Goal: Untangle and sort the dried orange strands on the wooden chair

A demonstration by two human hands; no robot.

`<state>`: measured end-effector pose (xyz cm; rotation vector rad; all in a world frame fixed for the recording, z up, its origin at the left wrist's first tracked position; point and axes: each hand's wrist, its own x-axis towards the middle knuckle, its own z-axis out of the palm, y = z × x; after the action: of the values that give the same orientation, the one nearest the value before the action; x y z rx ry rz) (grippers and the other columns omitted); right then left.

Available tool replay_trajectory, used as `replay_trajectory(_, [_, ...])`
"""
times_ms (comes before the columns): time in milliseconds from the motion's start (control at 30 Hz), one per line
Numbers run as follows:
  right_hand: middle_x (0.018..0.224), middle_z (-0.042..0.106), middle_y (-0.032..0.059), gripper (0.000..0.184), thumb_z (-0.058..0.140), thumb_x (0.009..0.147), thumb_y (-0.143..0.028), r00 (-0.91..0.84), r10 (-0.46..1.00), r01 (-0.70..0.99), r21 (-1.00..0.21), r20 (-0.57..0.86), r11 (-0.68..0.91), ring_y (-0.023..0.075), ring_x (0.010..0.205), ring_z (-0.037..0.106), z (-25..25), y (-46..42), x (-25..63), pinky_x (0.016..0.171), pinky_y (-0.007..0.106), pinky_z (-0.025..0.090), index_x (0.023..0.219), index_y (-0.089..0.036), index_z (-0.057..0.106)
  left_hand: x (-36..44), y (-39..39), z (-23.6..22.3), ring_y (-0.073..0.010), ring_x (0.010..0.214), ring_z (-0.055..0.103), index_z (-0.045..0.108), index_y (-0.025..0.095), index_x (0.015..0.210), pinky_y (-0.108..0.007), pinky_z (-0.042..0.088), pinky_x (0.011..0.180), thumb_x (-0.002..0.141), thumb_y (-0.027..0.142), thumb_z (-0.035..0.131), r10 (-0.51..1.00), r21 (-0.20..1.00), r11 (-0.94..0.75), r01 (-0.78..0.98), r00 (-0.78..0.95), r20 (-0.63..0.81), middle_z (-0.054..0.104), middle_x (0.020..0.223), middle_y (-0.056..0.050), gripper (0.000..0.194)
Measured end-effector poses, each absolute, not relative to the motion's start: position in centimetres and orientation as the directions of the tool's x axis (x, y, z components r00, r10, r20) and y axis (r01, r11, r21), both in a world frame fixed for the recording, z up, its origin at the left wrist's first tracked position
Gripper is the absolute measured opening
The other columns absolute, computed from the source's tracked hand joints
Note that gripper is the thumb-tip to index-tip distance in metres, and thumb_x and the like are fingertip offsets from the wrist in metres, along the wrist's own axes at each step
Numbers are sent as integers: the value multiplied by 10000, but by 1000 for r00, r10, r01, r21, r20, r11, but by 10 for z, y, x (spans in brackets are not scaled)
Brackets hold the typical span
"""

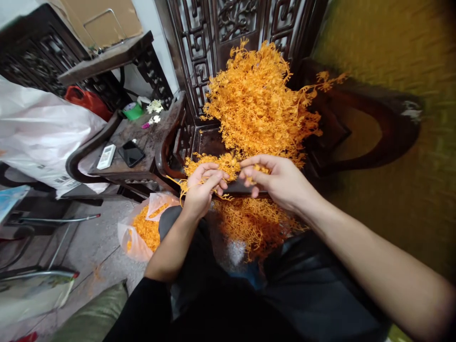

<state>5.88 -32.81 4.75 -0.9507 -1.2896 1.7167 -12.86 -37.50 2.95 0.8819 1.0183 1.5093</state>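
Pinching orange sprig btwn L hand & R hand, orange heap just beyond.

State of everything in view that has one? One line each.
left hand, curled on orange sprigs
right hand, curled, orange bits inside
orange heap, loosely piled
lower stems, tangled
pinkish bag, open, orange pieces inside
black phone, lying flat
white remote, lying flat

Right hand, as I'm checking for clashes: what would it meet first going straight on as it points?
The right hand would likely meet the orange sprigs by the left hand, perhaps already touching them; depth is unclear.
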Motion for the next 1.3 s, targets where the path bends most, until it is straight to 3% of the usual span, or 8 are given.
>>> replay_trajectory(133, [642,486,-52,438,788,806,-558,-296,950,-172,-972,-102,-158,78,506,390,42,-322,58,431,219,315,1040,-193,729,-123,-379,24,-98,567,621,688,148,1008,-197,468,480,776,317,841,997,946,-15,-323,-74,-9,713,741,-22,326])
replay_trajectory(367, [859,720,44,350,679,913,-521,-379,905,227,-928,193,294,188,794,617,42,-333,50,758,330,459,880,-174,704,-122,-378,15,-57,473,478,758,149,800,-202,376,444,814,460,814,995,990,-24,-138,-96,11,573,588,26,316])
replay_trajectory(667, [641,564,-8,340,601,959,-433,-504,845,300,-880,182,368,132,610,480,52,-338,52,589,285,371,719,-192,594,-128,-370,22,-25,456,332,736,155,746,-173,225,413,732,449,884,908,913,-263,-313,-401,124,448,544,55,329])
replay_trajectory(767, [700,613,17,306,615,943,-439,-447,891,287,-930,84,231,129,589,513,51,-340,56,541,279,413,760,-196,579,-140,-365,28,-25,442,283,700,163,707,-166,169,393,659,451,924,850,861,-358,-361,-507,141,375,523,76,368])
replay_trajectory(867, [890,702,79,298,736,858,-439,-453,887,95,-994,-95,-57,155,682,642,51,-337,60,536,277,512,815,-198,567,-140,-371,26,-40,451,318,717,158,706,-190,212,413,712,445,892,931,932,-234,-276,-339,134,429,530,54,336])
replay_trajectory(967, [794,661,18,366,822,788,-444,-471,875,-103,-979,-108,-176,118,600,588,52,-335,62,450,228,438,924,-211,576,-131,-382,22,-76,523,433,750,163,702,-230,327,496,779,420,845,964,979,-193,-64,-201,177,564,606,9,285])
replay_trajectory(1100, [570,424,-70,440,725,843,-622,-533,839,-72,-983,-105,-169,69,462,336,52,-335,62,397,216,234,931,-194,669,-127,-389,27,-132,644,556,768,186,714,-269,415,627,847,385,785,960,950,-255,180,-73,271,660,686,-16,240])
replay_trajectory(1300, [628,522,-14,430,714,861,-612,-142,988,-92,-994,63,51,101,503,442,55,-316,78,413,237,314,752,-226,559,-134,-391,36,-138,622,542,722,197,674,-277,395,620,899,353,728,910,877,-402,262,4,415,620,650,-9,273])
